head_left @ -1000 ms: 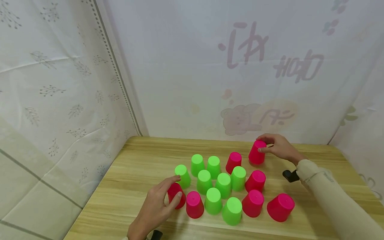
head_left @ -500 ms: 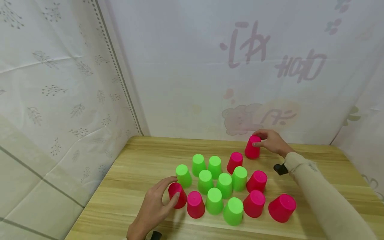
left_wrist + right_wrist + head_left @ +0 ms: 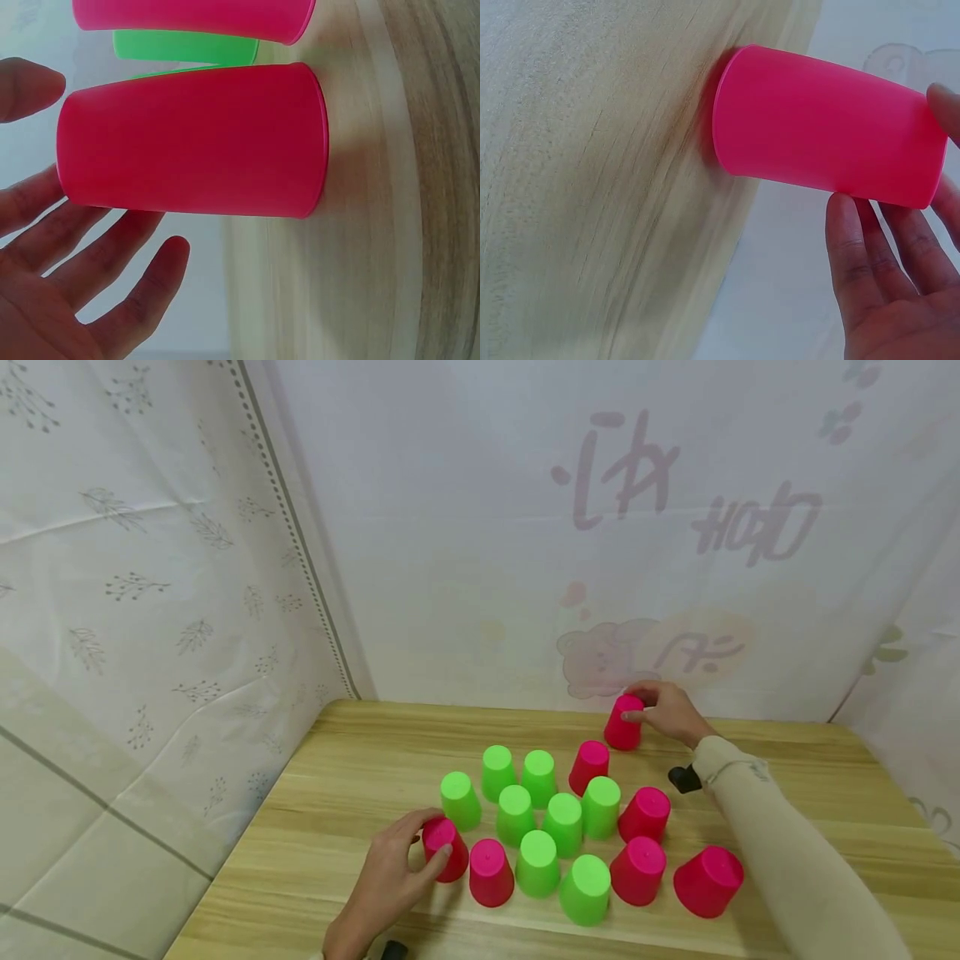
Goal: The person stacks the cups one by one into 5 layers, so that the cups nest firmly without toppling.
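Observation:
Upside-down plastic cups, pink and green, stand grouped on the wooden table. At the near left, my left hand (image 3: 393,868) is curled about a pink cup (image 3: 446,850), its thumb across the cup's near side and the index finger by its top edge. The left wrist view shows this cup (image 3: 195,142) with fingers behind its narrow end. At the back right, my right hand (image 3: 667,710) grips another pink cup (image 3: 622,727) near its closed top, thumb on one side, fingers on the other. In the right wrist view that cup (image 3: 825,124) has its rim down at the tabletop.
Several green cups (image 3: 537,864) fill the middle of the group. More pink cups stand beside them: one (image 3: 491,872) at the left, one (image 3: 588,768) behind, and others (image 3: 708,881) at the right. A patterned cloth (image 3: 465,568) hangs behind the table (image 3: 390,735).
My right hand has carried its pink cup left and farther back, behind the other pink cup there. My left index finger has drawn in from above towards the left pink cup.

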Motion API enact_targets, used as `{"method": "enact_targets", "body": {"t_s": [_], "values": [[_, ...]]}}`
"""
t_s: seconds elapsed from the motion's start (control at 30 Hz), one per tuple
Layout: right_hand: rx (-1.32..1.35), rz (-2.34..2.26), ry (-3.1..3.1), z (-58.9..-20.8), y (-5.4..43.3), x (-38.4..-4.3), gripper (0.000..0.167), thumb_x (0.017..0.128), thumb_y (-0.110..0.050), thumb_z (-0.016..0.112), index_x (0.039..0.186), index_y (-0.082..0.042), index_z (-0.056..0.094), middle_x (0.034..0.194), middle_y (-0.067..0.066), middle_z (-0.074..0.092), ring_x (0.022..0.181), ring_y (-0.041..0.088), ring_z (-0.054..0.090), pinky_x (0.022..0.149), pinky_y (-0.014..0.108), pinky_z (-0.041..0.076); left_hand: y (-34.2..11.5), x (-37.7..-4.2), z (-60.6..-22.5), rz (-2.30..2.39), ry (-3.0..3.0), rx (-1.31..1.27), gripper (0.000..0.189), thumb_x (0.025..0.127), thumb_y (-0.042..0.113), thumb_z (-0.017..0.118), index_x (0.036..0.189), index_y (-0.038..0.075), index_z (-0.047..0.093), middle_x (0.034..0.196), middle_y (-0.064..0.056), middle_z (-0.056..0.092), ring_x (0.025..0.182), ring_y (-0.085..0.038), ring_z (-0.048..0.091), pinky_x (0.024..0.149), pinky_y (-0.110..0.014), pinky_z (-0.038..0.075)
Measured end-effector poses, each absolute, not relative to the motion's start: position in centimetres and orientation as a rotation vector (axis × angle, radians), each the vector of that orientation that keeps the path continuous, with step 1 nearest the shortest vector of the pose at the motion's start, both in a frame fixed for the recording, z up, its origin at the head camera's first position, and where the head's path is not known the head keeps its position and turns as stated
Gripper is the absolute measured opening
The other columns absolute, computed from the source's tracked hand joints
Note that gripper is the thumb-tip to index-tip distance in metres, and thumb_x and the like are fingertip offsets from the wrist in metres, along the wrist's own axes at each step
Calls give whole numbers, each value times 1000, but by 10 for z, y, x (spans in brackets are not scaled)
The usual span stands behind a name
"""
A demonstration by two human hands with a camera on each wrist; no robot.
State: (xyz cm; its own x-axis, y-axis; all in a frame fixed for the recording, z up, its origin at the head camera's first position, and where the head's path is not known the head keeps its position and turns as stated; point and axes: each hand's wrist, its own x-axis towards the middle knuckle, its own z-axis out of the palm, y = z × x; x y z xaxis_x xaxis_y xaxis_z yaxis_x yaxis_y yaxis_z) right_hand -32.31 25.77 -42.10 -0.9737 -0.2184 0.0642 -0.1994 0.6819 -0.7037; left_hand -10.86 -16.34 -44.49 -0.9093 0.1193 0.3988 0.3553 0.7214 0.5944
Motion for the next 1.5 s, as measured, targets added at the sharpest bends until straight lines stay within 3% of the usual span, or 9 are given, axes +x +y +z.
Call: {"method": "enact_targets", "body": {"t_s": [0.23,0.4,0.77,1.13,1.5], "values": [[-325,-1172,2876,-422,255,-326,47,92,-21,72,132,1,58,127,26,64,113,39,62,95,49,56,-163,-111,-448,-1032,-2609,-348,39,77,6,82,114,4,69,106,-2,74,93,-13,71,79,-34,62],[-343,-1177,2887,-423,252,-329,49,91,-19,73,132,3,58,126,28,64,113,41,61,96,51,55,-163,-112,-448,-1123,-2634,-311,43,76,6,84,116,5,68,106,2,74,94,-11,71,82,-30,62],[-307,-1188,2884,-426,251,-329,47,90,-17,74,131,3,60,125,28,65,112,40,62,96,51,55,-171,-115,-453,-1462,-2627,-224,45,78,7,84,119,11,67,110,2,73,101,-19,74,85,-21,59],[-300,-1164,2859,-423,251,-328,60,90,-21,74,140,4,52,134,30,60,119,45,58,100,54,53,-174,-112,-446,-1411,-2675,-267,42,79,14,85,118,13,68,109,2,74,99,-15,74,88,-27,60],[-314,-1118,2833,-400,273,-320,62,92,-24,71,144,1,48,142,30,55,129,48,53,104,59,49,-170,-105,-414,-1198,-2704,-480,42,79,15,84,118,12,69,108,12,74,101,-9,72,90,-31,60]]}}
